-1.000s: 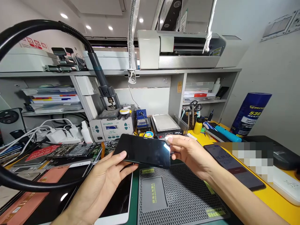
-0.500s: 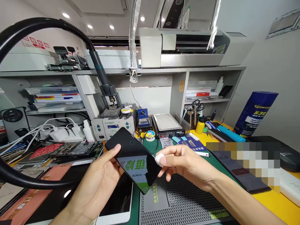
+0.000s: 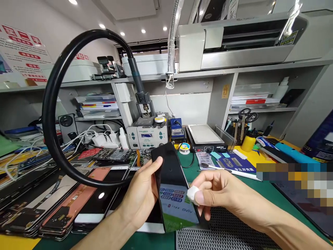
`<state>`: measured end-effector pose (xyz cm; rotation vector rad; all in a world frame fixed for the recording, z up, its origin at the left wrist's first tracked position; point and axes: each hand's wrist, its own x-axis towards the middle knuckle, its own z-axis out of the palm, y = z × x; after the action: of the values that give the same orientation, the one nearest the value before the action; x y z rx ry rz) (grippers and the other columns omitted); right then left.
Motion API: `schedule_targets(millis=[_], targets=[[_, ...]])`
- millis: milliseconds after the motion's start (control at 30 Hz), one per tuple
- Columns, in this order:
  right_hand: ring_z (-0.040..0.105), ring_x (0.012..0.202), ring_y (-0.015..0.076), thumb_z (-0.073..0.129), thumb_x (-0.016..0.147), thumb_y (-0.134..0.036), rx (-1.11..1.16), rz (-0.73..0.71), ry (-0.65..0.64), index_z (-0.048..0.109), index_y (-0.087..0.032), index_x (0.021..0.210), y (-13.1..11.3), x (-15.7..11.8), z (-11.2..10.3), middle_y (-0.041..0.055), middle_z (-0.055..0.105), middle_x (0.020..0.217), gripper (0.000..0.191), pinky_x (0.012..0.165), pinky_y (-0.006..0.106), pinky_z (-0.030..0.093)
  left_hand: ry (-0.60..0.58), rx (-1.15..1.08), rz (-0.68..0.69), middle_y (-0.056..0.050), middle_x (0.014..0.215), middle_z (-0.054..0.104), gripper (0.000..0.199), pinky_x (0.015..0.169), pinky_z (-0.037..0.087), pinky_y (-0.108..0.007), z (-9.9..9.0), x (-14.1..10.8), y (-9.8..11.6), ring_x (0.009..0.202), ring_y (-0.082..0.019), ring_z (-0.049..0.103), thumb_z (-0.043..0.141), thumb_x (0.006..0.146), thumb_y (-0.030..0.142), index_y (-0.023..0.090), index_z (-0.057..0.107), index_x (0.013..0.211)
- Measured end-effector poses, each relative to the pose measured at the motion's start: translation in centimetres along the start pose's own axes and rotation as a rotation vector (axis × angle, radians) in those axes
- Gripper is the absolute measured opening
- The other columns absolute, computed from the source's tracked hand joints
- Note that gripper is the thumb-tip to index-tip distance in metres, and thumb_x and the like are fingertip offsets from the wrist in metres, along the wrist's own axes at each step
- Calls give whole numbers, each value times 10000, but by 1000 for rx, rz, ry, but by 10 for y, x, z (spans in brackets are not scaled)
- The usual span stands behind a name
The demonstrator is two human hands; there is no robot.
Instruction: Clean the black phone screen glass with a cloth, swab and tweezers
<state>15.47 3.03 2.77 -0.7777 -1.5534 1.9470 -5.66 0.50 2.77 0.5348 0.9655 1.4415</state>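
Note:
My left hand [image 3: 137,198] is closed around the left side of a black phone [image 3: 170,166], its thumb lying on the glossy glass. The phone is tilted, and its lower part mirrors a sign with green and coloured lettering. Pinched between the thumb and fingers of my right hand [image 3: 221,191] is a white cotton wad [image 3: 193,194], at the phone's right edge. I cannot tell whether the wad presses on the glass. Below the right hand lies a grey honeycomb mat [image 3: 229,231].
Phones and screens [image 3: 59,208] are piled at the left, under a looping black hose [image 3: 50,100]. A hot-air station [image 3: 147,136] and a heating plate [image 3: 205,134] stand behind. To the right lie a white-handled brush [image 3: 244,174] and another phone [image 3: 304,205].
My view has turned left, so the bench appears further right. The phone has swung more upright in my left hand, and its reflection differs. The cotton wad stays by its right edge.

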Motion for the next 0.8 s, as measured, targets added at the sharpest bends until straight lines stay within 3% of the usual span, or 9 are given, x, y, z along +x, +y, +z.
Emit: schedule_targets(millis=[200,400,633,800], targets=[[666,652,144,849,789,-396,-43,-9,13,731,-154,873,-1,0,-1,16,717,704,282,617,259,522,-76,-14,-21,-54,956,754,157,725,593,-278,-2,-2,-6,826,-188,720,774,850,248,183,671,948],[660,688,148,821,822,-428,-52,-40,62,728,-156,878,-3,1,-2,16,709,725,293,632,260,511,-225,34,-39,-35,923,739,106,786,563,-282,-4,-5,-10,851,-176,707,696,922,303,201,669,935],[665,719,157,811,841,-411,-25,-85,101,729,-162,914,-3,1,-1,18,701,752,272,641,264,510,-222,47,-98,42,727,625,155,592,493,-230,-4,-7,-13,623,-111,615,730,896,319,217,613,893],[676,712,160,812,846,-383,25,-116,135,726,-169,914,-2,2,-3,12,699,733,240,636,262,509,-247,70,-128,-6,871,730,124,723,549,-247,-4,-9,-15,749,-135,689,723,902,316,212,667,940]])
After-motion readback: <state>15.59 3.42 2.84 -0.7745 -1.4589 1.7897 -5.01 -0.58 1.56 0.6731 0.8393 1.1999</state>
